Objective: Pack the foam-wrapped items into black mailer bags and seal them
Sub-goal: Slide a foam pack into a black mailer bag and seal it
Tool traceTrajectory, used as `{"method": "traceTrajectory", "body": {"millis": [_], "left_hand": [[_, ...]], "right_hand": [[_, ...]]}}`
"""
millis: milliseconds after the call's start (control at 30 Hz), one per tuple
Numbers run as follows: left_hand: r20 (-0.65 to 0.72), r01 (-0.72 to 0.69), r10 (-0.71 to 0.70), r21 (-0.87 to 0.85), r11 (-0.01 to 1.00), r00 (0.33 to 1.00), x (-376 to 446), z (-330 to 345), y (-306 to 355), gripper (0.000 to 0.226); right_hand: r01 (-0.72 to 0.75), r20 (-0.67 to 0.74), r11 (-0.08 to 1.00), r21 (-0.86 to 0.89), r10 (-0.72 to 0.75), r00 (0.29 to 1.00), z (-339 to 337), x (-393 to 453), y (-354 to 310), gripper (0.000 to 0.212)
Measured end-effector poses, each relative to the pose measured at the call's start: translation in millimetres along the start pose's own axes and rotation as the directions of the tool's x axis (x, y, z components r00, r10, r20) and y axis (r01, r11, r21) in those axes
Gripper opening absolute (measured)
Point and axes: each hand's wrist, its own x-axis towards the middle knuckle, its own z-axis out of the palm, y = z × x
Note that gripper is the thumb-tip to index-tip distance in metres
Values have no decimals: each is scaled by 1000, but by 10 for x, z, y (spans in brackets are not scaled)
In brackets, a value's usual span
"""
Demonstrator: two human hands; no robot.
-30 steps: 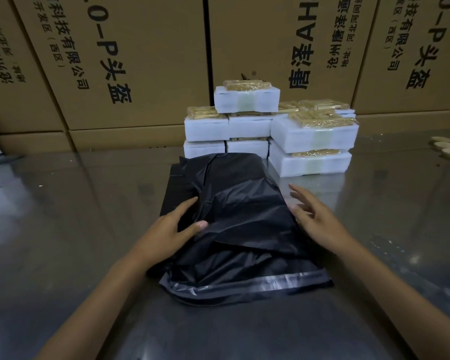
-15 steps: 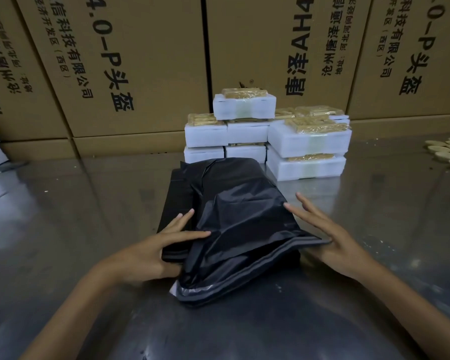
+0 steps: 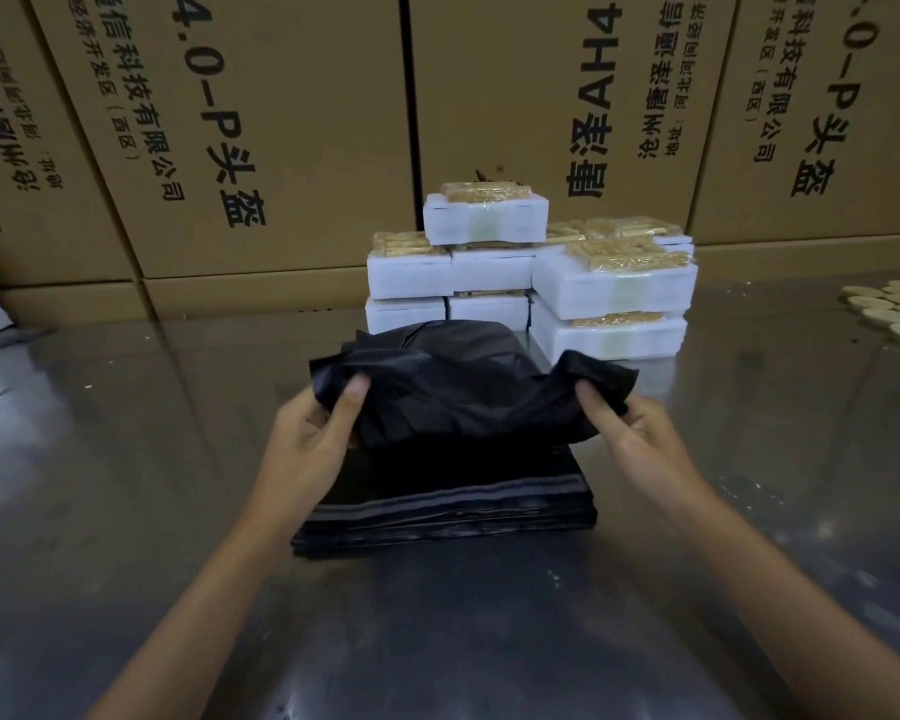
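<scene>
A steel table (image 3: 126,511) backed by cartons (image 3: 281,122) carries foam packs (image 3: 614,288) at the far middle and a bag stack (image 3: 448,506) nearer. Above it, the left hand (image 3: 307,449) and right hand (image 3: 640,444) each pinch a corner of one bag (image 3: 463,402). Parting its mouth evenly should help; open room lies on both sides.

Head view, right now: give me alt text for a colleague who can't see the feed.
Both hands, left hand and right hand, pinch the ends of a black mailer bag, lifting it above a flat stack of black bags on a shiny metal table. Behind stand stacked white foam-wrapped items and cardboard boxes.
</scene>
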Motion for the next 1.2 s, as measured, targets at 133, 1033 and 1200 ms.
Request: {"method": "traceTrajectory", "body": {"millis": [133, 1033, 1200], "left_hand": [[-66, 10, -9, 1, 1000, 998, 50, 22, 83, 32], [-105, 167, -147, 839, 518, 984, 455, 574, -698, 27], [24, 204, -294, 667, 716, 955, 491, 536, -761, 34]], "right_hand": [[21, -104, 997, 71, -14, 994, 38, 53, -90, 18], [-342, -64, 881, -327, 340, 938, 274, 766, 418, 31], [-349, -111, 904, -245, 331, 937, 302, 749, 485, 37]]}}
